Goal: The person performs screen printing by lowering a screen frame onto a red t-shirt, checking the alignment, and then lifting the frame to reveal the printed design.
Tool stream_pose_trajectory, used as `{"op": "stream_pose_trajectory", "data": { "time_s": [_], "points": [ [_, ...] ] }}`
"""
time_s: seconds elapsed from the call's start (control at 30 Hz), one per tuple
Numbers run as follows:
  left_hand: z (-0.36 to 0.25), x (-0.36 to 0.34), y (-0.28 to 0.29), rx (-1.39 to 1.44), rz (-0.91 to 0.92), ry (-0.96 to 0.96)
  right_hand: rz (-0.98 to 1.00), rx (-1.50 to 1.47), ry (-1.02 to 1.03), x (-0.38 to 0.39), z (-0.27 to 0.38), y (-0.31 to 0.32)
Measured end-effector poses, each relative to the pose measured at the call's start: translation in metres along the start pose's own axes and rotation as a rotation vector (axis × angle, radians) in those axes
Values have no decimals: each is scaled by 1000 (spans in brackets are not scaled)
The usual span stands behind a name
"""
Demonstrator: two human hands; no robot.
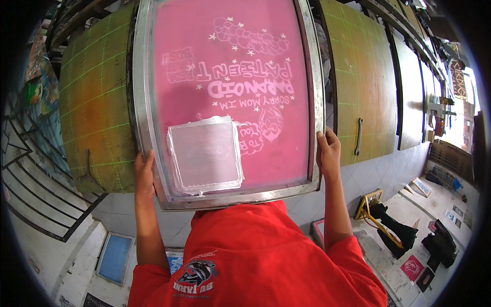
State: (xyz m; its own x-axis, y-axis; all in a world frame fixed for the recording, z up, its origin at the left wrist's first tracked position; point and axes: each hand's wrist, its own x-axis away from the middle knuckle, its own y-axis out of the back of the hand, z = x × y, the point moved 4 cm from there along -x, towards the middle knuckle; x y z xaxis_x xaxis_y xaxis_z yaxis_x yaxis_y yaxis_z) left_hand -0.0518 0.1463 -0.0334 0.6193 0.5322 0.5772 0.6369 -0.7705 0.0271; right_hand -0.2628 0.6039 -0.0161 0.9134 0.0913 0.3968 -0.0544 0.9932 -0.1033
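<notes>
A large screen-printing frame point(316, 97) with silver metal sides and a pink mesh point(194, 105) spans the middle of the head view, close to my chest. White lettering, stars and drawings show on the mesh. Near its lower left lies a pale square patch point(204, 156) with ragged white tape edges. My left hand point(145, 171) grips the frame's left side, thumb up along the metal. On the opposite side, my right hand point(329, 151) is closed around the edge at about the same height. Fingers under the frame are partly hidden.
Yellow-green boards point(99, 102) with grid lines flank the frame on both sides. A wrench point(359, 136) lies on the right board. Black metal bars point(46, 204) stand at left. Below right are a yellow frame point(369, 204) with black cloth and a blue-meshed screen point(115, 258) at lower left.
</notes>
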Motion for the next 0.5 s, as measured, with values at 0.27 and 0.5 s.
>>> {"op": "stream_pose_trajectory", "data": {
  "time_s": [0.27,0.5],
  "points": [
    [3,-2,4,32,0,23,-19,-8,-11,-1,-5,4],
    [3,-2,1,49,29,27,-17,-14,-28,-1,-6,5]
  ]
}}
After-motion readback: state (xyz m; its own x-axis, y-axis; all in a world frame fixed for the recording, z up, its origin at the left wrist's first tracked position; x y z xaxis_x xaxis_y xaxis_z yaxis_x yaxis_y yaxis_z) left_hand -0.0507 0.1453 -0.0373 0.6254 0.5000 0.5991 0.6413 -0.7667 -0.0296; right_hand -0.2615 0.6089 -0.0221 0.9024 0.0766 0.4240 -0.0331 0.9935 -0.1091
